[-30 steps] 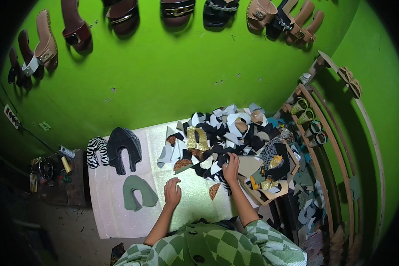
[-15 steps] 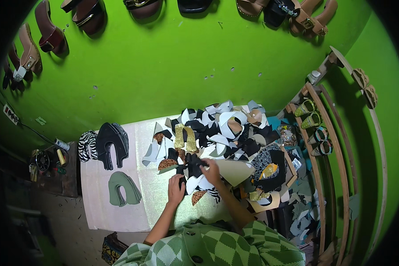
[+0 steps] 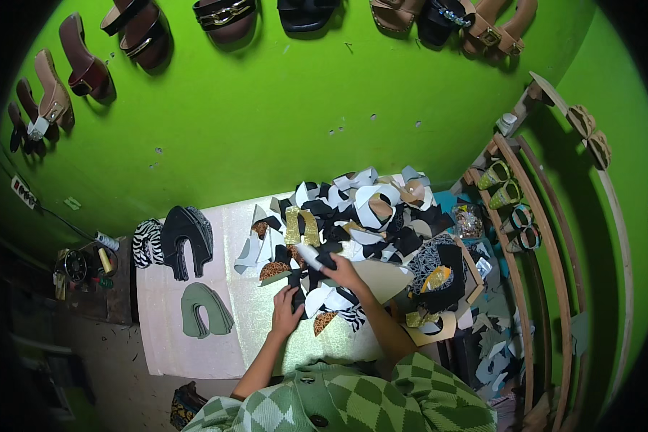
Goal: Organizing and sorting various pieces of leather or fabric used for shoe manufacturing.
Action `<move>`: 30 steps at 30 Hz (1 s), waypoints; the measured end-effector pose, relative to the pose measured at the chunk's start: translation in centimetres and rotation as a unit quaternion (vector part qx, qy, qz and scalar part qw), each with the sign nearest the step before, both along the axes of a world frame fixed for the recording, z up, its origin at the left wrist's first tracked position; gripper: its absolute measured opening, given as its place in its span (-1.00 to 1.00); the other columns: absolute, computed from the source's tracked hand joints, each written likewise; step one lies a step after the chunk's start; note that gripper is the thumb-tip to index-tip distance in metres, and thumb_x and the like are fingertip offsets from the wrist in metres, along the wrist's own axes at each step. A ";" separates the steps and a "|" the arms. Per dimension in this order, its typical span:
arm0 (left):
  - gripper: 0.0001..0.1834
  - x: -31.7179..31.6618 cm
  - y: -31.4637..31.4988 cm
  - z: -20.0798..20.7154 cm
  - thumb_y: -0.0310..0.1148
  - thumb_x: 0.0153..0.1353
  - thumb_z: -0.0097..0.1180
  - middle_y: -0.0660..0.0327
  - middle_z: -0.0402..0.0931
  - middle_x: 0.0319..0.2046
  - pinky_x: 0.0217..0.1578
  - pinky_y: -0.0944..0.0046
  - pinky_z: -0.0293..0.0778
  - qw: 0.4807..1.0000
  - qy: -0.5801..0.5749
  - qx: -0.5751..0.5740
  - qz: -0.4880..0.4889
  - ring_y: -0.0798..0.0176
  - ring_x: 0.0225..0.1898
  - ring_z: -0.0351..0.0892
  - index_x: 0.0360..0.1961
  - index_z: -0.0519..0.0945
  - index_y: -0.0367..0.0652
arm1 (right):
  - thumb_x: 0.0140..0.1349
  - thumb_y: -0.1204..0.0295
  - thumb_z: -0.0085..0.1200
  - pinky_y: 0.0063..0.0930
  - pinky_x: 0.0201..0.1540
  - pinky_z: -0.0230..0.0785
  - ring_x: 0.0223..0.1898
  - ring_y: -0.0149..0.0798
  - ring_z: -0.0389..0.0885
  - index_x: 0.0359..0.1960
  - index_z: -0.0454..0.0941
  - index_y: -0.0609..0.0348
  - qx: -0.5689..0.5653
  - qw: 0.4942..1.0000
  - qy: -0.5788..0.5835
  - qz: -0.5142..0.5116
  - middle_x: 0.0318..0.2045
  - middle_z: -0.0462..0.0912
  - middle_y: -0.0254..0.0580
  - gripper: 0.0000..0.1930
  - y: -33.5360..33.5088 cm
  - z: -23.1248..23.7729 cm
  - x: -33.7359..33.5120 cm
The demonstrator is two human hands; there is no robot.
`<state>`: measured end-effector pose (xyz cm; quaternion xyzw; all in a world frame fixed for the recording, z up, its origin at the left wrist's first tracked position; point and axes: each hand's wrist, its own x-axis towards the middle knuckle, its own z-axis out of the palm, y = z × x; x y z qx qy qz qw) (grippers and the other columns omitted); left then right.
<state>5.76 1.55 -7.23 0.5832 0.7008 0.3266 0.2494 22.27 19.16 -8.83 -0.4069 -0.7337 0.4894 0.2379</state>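
My right hand is closed on the end of a scrap that shows white on one part and black near the fingers. It holds this scrap above the pile. To its left, my left hand has its fingers bent around the edge of a black scrap low on the table. White scraps, a zebra-striped scrap and a leopard-print scrap lie between my forearms. Beyond my hands are a gold glitter piece and another leopard-print scrap.
Stacked U-shaped pieces, black, green and zebra-striped, sit on the left of the table. A large heap of scraps covers its far right. A wooden rack with sandals stands at the right; more sandals hang on the green wall.
The scrap in my right hand has turned from mostly black to showing a white side. My left hand stays nearly in place, and the view has shifted slightly.
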 end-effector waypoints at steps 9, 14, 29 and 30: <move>-0.42 -1.6 2.0 1.4 -0.44 0.03 0.13 -0.03 0.25 0.08 0.17 0.08 0.15 1.000 0.011 0.011 0.022 -0.11 0.12 0.20 0.13 0.31 -0.21 | -0.03 0.35 0.25 -0.15 0.15 0.13 0.09 0.11 0.26 0.11 0.26 0.25 0.200 0.956 -0.088 -0.196 0.02 0.30 0.14 -0.35 4.3 5.5 3.6; -0.44 -0.6 2.5 0.2 -0.49 0.04 0.08 -0.04 0.26 0.07 0.17 0.09 0.15 0.999 -0.003 0.051 0.016 -0.09 0.11 0.24 0.14 0.31 -0.21 | -0.14 0.37 0.28 0.05 0.17 0.06 0.14 0.11 0.23 0.26 0.07 0.12 0.206 0.924 -0.224 -0.231 0.15 0.25 0.10 -0.13 8.5 6.6 3.1; -0.45 -5.0 0.5 1.7 -0.51 0.03 0.01 -0.10 0.26 0.06 0.20 0.10 0.10 0.995 -0.028 0.058 0.074 -0.10 0.13 0.22 0.12 0.29 -0.29 | 0.03 0.53 0.04 -0.37 -0.13 0.32 -0.23 -0.14 0.48 -0.11 0.51 0.24 0.126 0.992 0.001 0.004 -0.31 0.47 -0.04 -0.68 4.5 4.6 -0.5; -0.45 -5.6 0.3 1.3 -0.52 0.02 0.01 -0.10 0.26 0.05 0.20 0.10 0.10 0.993 -0.020 0.066 0.095 -0.10 0.13 0.22 0.12 0.30 -0.30 | 0.02 0.55 0.02 -0.37 -0.06 0.30 -0.20 -0.11 0.48 -0.10 0.51 0.24 0.197 0.980 -0.005 -0.035 -0.28 0.48 -0.03 -0.66 5.7 4.8 0.7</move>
